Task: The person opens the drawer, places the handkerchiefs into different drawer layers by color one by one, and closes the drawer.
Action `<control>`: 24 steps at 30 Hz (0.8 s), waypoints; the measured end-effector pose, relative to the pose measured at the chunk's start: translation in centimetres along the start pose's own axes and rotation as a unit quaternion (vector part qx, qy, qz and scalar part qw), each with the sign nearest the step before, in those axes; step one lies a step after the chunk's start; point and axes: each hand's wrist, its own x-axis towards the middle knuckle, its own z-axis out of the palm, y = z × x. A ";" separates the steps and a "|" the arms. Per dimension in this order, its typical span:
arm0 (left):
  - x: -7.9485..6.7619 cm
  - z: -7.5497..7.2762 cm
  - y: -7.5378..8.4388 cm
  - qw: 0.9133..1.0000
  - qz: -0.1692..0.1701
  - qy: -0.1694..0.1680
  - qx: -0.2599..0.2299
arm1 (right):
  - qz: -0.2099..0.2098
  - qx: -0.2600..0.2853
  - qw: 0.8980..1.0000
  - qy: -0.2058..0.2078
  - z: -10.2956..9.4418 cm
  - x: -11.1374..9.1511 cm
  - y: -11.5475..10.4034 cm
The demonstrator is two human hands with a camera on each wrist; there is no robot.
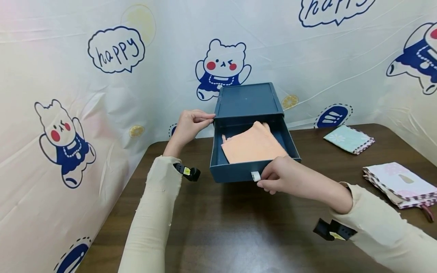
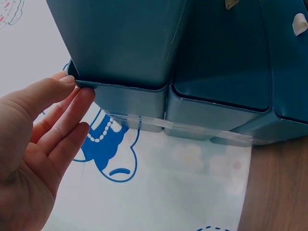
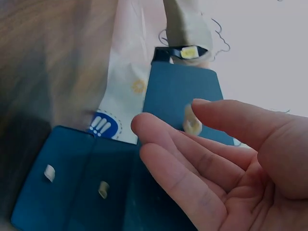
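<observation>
The drawer (image 1: 232,173) is standing open with the peach cloth (image 1: 252,146) lying inside, and sliding it well, I'd judge, is depending on moving its six-o'clock front straight, guarding the cloth from snagging and bracing the cabinet (image 1: 249,100) behind. Nearest the person, the right hand (image 1: 290,176) is pinching the white tab (image 1: 256,176) at six o'clock, its grip nearly closed; farther off, at ten o'clock, the left hand (image 1: 189,125) is pinching the cabinet's front corner edge between thumb and fingers.

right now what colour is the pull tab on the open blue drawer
White tab, clearest in the head view.
</observation>
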 end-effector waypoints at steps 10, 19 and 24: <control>0.0 0.0 -0.2 1.000 -0.005 0.005 -0.001 | 0.016 0.010 1.000 0.025 0.9 0.6 0.1; -0.1 -0.2 -0.2 1.000 -0.006 0.002 0.002 | 0.004 0.012 0.999 0.031 0.4 1.3 0.2; 0.0 0.0 0.0 1.000 -0.004 0.002 0.003 | 0.006 0.012 0.999 0.032 -0.2 1.7 0.2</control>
